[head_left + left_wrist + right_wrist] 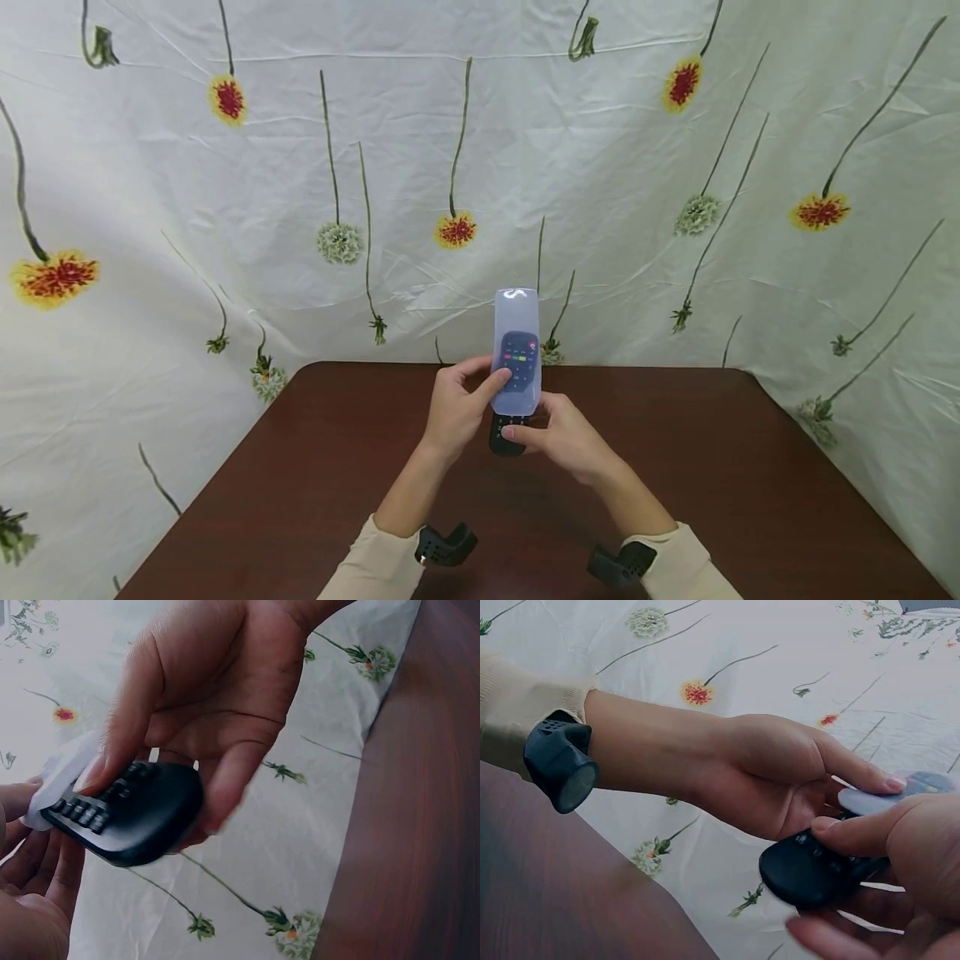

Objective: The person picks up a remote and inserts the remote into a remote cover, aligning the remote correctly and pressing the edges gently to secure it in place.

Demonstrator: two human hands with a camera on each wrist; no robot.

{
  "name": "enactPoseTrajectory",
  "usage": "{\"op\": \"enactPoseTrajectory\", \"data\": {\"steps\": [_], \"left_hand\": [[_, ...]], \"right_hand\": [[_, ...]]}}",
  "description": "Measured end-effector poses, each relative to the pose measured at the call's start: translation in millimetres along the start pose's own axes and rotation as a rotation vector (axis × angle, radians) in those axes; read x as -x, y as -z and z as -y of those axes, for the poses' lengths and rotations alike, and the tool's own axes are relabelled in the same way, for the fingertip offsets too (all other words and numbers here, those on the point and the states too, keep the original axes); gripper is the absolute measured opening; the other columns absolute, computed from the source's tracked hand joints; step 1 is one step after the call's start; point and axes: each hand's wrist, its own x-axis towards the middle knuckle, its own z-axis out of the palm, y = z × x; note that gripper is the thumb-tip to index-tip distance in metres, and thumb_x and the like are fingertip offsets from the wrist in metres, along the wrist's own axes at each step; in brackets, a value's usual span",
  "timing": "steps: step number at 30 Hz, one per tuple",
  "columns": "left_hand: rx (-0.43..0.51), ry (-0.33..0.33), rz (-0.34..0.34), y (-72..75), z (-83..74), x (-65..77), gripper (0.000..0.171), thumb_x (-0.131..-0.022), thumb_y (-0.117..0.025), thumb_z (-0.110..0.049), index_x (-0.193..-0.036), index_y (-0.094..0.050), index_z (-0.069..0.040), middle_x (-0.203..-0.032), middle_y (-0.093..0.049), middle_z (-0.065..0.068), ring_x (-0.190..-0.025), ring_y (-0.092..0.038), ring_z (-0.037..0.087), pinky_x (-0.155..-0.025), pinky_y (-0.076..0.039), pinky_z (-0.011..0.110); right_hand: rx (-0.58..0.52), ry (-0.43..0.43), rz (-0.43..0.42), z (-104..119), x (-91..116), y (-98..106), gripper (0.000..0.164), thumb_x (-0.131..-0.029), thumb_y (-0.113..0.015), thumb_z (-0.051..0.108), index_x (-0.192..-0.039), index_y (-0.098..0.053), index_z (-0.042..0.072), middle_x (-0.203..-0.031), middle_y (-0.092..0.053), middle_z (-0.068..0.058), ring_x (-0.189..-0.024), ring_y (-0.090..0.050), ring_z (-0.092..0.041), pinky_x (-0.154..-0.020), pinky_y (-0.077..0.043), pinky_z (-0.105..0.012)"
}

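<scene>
A black remote control (507, 447) sits partly inside a clear, bluish plastic sleeve (516, 310), held upright over the far half of the table. Its coloured buttons show through the plastic, and the bottom end sticks out below the sleeve's mouth. My left hand (456, 407) grips the sleeve from the left side, thumb across the front. From the right, my right hand (572, 440) pinches the bare lower end, with its thumb on the keys. The left wrist view shows the remote's rounded end (161, 817) close up; in the right wrist view, my left thumb lies over the sleeve (862, 801).
Below the hands is a dark reddish-brown table (315, 500) with rounded far corners. A white cloth (600, 150) printed with flowers hangs behind it and along both sides. Black wrist cameras (447, 547) are strapped over the cream sleeve cuffs.
</scene>
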Motion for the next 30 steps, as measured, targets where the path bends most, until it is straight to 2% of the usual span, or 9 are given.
{"op": "enactPoseTrajectory", "data": {"steps": [2, 5, 9, 13, 18, 21, 24, 27, 30], "left_hand": [[-0.012, -0.01, 0.007, 0.0, 0.0, 0.4, 0.023, -0.096, -0.076, -0.012, -0.114, -0.076, 0.004, -0.106, -0.076, 0.011, -0.099, -0.069, 0.023, -0.084, -0.055, 0.029], [-0.018, -0.017, 0.011, -0.1, 0.3, 0.6, 0.024, -0.096, -0.076, -0.012, -0.114, -0.077, 0.003, -0.106, -0.076, 0.011, -0.099, -0.069, 0.022, -0.084, -0.055, 0.029], [-0.007, -0.017, 0.009, -0.3, 1.3, 0.6, 0.023, -0.097, -0.076, -0.012, -0.114, -0.077, 0.003, -0.104, -0.076, 0.012, -0.093, -0.07, 0.024, -0.075, -0.057, 0.029], [-0.018, -0.007, 0.006, -1.5, 2.9, 0.5, 0.024, -0.096, -0.077, -0.013, -0.114, -0.077, 0.003, -0.106, -0.076, 0.012, -0.097, -0.069, 0.023, -0.082, -0.056, 0.03], [-0.024, -0.005, 0.017, -4.3, 2.2, 1.1, 0.024, -0.095, -0.078, -0.014, -0.113, -0.077, 0.002, -0.108, -0.076, 0.01, -0.104, -0.068, 0.023, -0.096, -0.05, 0.042], [-0.015, 0.008, 0.042, -5.5, 1.6, 2.3, 0.024, -0.096, -0.077, -0.014, -0.115, -0.077, 0.002, -0.11, -0.076, 0.009, -0.108, -0.066, 0.024, -0.1, -0.046, 0.048], [0.007, 0.053, 0.124, -5.5, 1.4, 3.0, 0.033, -0.098, -0.075, -0.016, -0.127, -0.072, -0.001, -0.118, -0.073, 0.008, -0.112, -0.065, 0.024, -0.099, -0.05, 0.045], [0.026, 0.116, 0.273, -4.2, 2.3, 3.3, 0.051, -0.098, -0.074, -0.018, -0.145, -0.059, -0.005, -0.129, -0.068, 0.009, -0.116, -0.065, 0.025, -0.096, -0.053, 0.041], [0.04, 0.179, 0.434, -2.8, 4.9, 3.4, 0.067, -0.094, -0.078, -0.014, -0.154, -0.048, -0.009, -0.132, -0.065, 0.009, -0.114, -0.067, 0.026, -0.092, -0.056, 0.04]], "right_hand": [[0.048, 0.004, -0.027, 0.5, 0.4, 3.2, 0.047, -0.094, -0.078, 0.011, -0.136, -0.062, -0.002, -0.119, -0.07, -0.013, -0.104, -0.065, -0.027, -0.081, -0.058, -0.047], [0.077, 0.02, -0.095, 2.5, 1.1, 8.8, 0.056, -0.092, -0.081, 0.018, -0.142, -0.059, 0.003, -0.125, -0.068, -0.012, -0.111, -0.064, -0.029, -0.086, -0.056, -0.044], [0.014, 0.052, -0.165, 6.7, 2.4, 15.1, 0.064, -0.093, -0.079, 0.017, -0.151, -0.05, 0.009, -0.127, -0.064, -0.016, -0.112, -0.065, -0.033, -0.09, -0.055, -0.043], [-0.046, 0.106, -0.2, 8.6, 2.5, 18.7, 0.054, -0.099, -0.072, 0.013, -0.149, -0.051, 0.005, -0.123, -0.064, -0.02, -0.109, -0.066, -0.033, -0.09, -0.056, -0.042], [-0.089, 0.141, -0.237, 9.3, 2.9, 18.9, 0.039, -0.102, -0.066, 0.011, -0.138, -0.059, -0.002, -0.119, -0.065, -0.021, -0.102, -0.068, -0.032, -0.083, -0.06, -0.043], [-0.077, 0.169, -0.271, 8.8, 3.2, 19.0, 0.031, -0.102, -0.067, 0.008, -0.13, -0.064, -0.005, -0.115, -0.066, -0.021, -0.098, -0.069, -0.03, -0.078, -0.061, -0.04], [-0.051, 0.195, -0.327, 10.1, 4.0, 20.9, 0.027, -0.1, -0.068, 0.006, -0.124, -0.068, -0.007, -0.111, -0.068, -0.02, -0.096, -0.067, -0.029, -0.076, -0.061, -0.037], [-0.022, 0.212, -0.397, 12.8, 4.7, 23.8, 0.025, -0.099, -0.07, 0.005, -0.122, -0.069, -0.007, -0.108, -0.069, -0.019, -0.094, -0.065, -0.028, -0.076, -0.06, -0.032], [0.008, 0.222, -0.467, 14.4, 5.4, 26.1, 0.024, -0.099, -0.071, 0.007, -0.12, -0.07, -0.006, -0.105, -0.07, -0.018, -0.093, -0.063, -0.026, -0.076, -0.057, -0.028]]}}
